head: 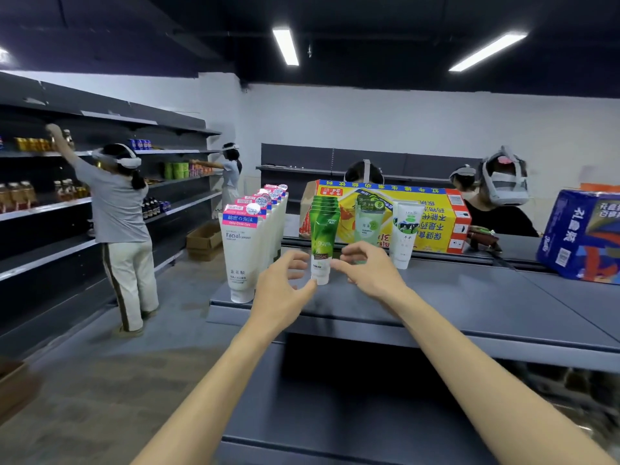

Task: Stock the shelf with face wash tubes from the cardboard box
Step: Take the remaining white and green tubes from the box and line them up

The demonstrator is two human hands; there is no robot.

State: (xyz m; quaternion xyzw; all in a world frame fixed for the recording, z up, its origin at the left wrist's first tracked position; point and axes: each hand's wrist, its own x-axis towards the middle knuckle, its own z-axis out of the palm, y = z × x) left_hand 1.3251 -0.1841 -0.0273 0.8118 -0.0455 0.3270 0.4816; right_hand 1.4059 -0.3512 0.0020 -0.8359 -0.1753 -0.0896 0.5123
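forearms reach up from the bottom edge, both cut off below the elbow. left hand (pixel 285 283) sits just left of the front green tube (pixel 322 245), fingers loosely curled, thumb tip at or touching the tube's white cap end; cannot tell if it really presses. right hand (pixel 367 268) is just right of the same tube, fingers half curled, fingertips near its lower part; contact not clear. neither hand clearly grips anything, both look partly open around the tube.

the tube stands cap down on the grey shelf (pixel 469 297), first in a row of like green tubes (pixel 324 204) running back, mostly hidden behind it. to the left a row of white facial cleanser tubes (pixel 241 256) stands cap down, the front one at the shelf edge. right of the green row, a pale green tube (pixel 368 223) and a white tube with a cow print (pixel 406 234), both partly blurred.

behind them a yellow cardboard box (pixel 432 219) with upside-down print. far right a blue pack (pixel 583 236), cut off by the frame. lower shelf under the hands is dark, contents hard to make out.

beyond, people in headsets: one (pixel 117 209) reaching up to wall shelving on the left.
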